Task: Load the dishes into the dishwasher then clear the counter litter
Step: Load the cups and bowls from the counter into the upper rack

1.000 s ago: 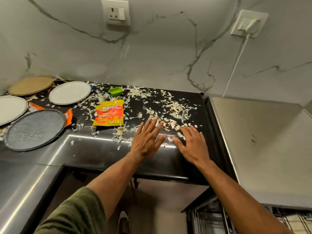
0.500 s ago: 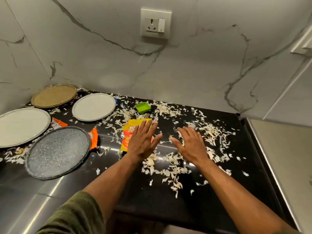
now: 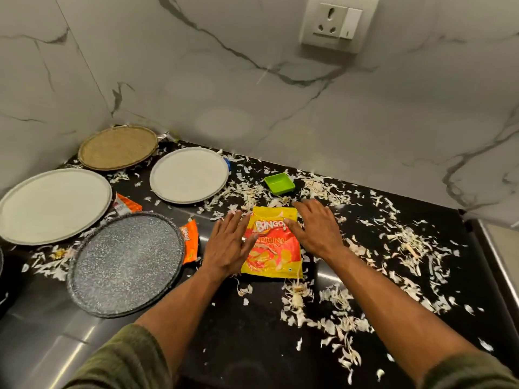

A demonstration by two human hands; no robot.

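A yellow and red chip packet (image 3: 273, 249) lies flat on the black counter (image 3: 252, 332). My left hand (image 3: 229, 245) rests open with spread fingers on the packet's left edge. My right hand (image 3: 316, 230) lies open over its upper right corner. Neither hand grips it. Pale peel scraps (image 3: 404, 242) litter the counter. A speckled grey plate (image 3: 125, 263), two white plates (image 3: 53, 204) (image 3: 189, 175) and a woven brown plate (image 3: 118, 147) sit to the left. A small green dish (image 3: 279, 183) stands just behind the packet.
Orange wrappers (image 3: 189, 242) (image 3: 126, 204) lie between the plates. The marble wall (image 3: 252, 94) with a socket (image 3: 335, 22) rises behind the counter. A steel surface edge (image 3: 497, 248) borders the counter on the right.
My view has shifted left and closer to the counter. Both hands have moved forward from the scattered scraps onto the chip packet, one on each side.
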